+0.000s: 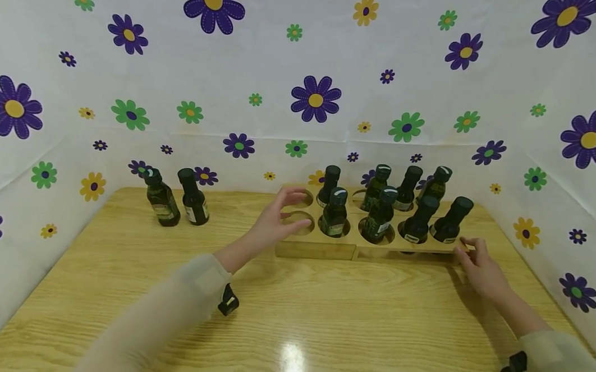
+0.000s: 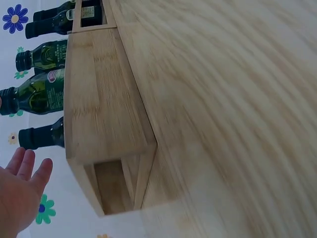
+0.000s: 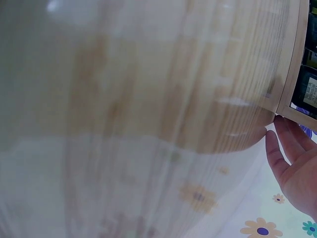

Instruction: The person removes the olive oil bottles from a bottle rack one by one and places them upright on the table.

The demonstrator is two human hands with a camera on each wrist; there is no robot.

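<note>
A wooden bottle rack with round holes stands at the back of the table, holding several dark green bottles. At its left end, my left hand hovers about two unfilled holes with thumb and fingers spread, holding nothing. The left wrist view shows that hand apart from the nearest dark bottle and the rack's solid front. My right hand is at the rack's right end. In the right wrist view its fingertips touch the rack's lower corner, the thumb standing apart.
Two dark bottles, one green with a label and one slimmer, stand on the table left of the rack. A white flowered cloth encloses the back and sides.
</note>
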